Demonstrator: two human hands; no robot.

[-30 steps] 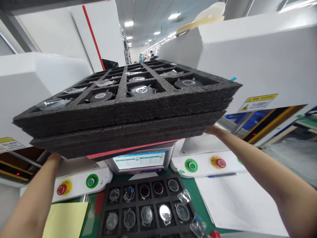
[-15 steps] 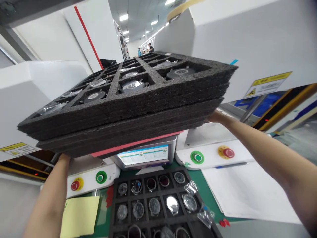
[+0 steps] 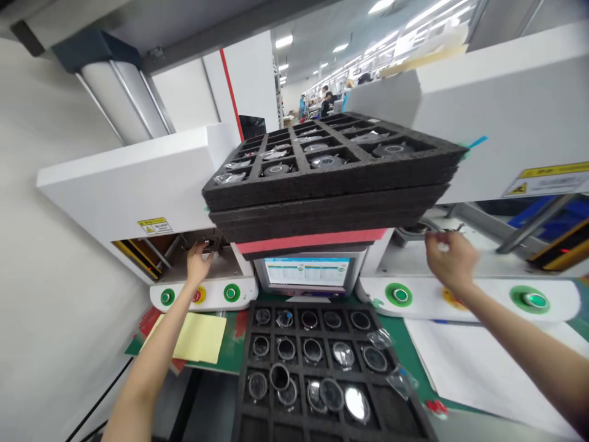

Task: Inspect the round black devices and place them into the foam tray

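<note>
My left hand (image 3: 199, 263) reaches into the opening of the left machine (image 3: 184, 169), close to a dark fixture (image 3: 210, 244). Its thumb and fingers are apart, and I see nothing held. In front of the right machine's fixture (image 3: 416, 230), my right hand (image 3: 453, 255) has its fingers loosely bent, with a gap between thumb and fingers; it is slightly blurred. A stack of black foam trays (image 3: 331, 205) stands between the machines, clear of both hands. Its top compartments hold round dark watch parts (image 3: 327, 161) and clear plastic film.
A monitor (image 3: 306, 273) stands under the stack. Nearer lies a foam tray (image 3: 288, 423) of round watch cases (image 3: 313, 350). Green buttons (image 3: 399, 295) line both machine fronts. Yellow paper (image 3: 200, 337) lies left, white sheets (image 3: 488, 362) right. People (image 3: 327, 101) are far behind.
Both hands have let go of the tray stack's sides and moved to the two machine openings. The stack now sits farther away, and the view has shifted.
</note>
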